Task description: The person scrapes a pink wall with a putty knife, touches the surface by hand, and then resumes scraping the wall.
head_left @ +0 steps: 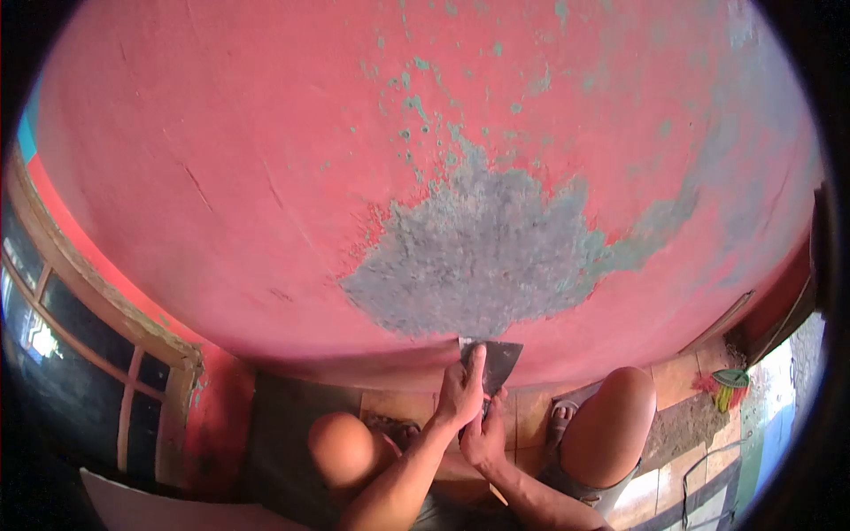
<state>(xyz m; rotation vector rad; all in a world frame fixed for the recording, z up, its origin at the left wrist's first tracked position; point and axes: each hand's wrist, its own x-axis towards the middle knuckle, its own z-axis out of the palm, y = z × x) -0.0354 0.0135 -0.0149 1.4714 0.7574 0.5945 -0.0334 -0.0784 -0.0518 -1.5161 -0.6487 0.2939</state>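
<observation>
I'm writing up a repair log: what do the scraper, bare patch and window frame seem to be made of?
Scraper: blade likely metal, dull dark grey, thin and flat.
Bare patch: probably cement or plaster, matt, mottled grey inside ragged red paint.
Window frame: perhaps wood, brown and worn; grain too small to tell.

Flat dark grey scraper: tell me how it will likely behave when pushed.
The flat dark grey scraper should feel fairly stiff, its blade looking straight. Probably light, as it looks thin. Twisting seems unlikely with left hand and right hand both holding it.
</observation>
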